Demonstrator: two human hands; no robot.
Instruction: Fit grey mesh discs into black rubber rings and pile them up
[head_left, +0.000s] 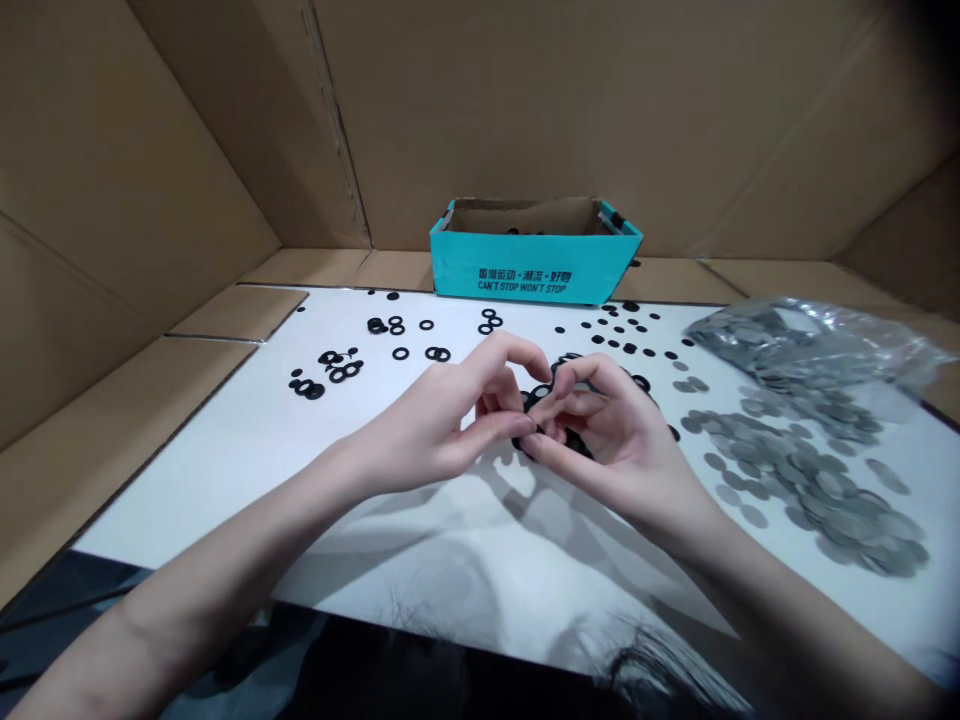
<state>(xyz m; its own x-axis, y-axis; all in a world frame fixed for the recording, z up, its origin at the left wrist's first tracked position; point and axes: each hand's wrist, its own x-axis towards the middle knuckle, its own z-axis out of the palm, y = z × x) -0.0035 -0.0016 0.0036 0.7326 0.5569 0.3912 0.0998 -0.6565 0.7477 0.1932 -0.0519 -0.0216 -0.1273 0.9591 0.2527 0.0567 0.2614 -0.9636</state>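
Two bare hands meet above a white worktop (225, 440), thumb tips almost touching, with a small black piece (516, 442) at that meeting point, probably a ring. The right hand (615, 430) appears to pinch it between thumb and fingertips. The left hand (450, 410) has its thumb against the piece and its index finger arched away; its other fingers are curled partly out of sight, so whether its grip is closed on the piece I cannot tell. The piece lies just right of the left thumb tip and just left of the right hand, neither clearly nearer. It is mostly covered, so its tilt is unclear and no long axis can be made out. Just beyond the fingers is a cluster of black rings (531, 398), partly hidden by them. More rings (341, 374) lie scattered to the left. Small black discs (629, 349) are spread beyond the right hand; farther right are a heap of grey discs (832, 490) and a clear plastic bag (795, 340) holding more. A turquoise box (525, 265) stands at the back, before cardboard walls (585, 120).
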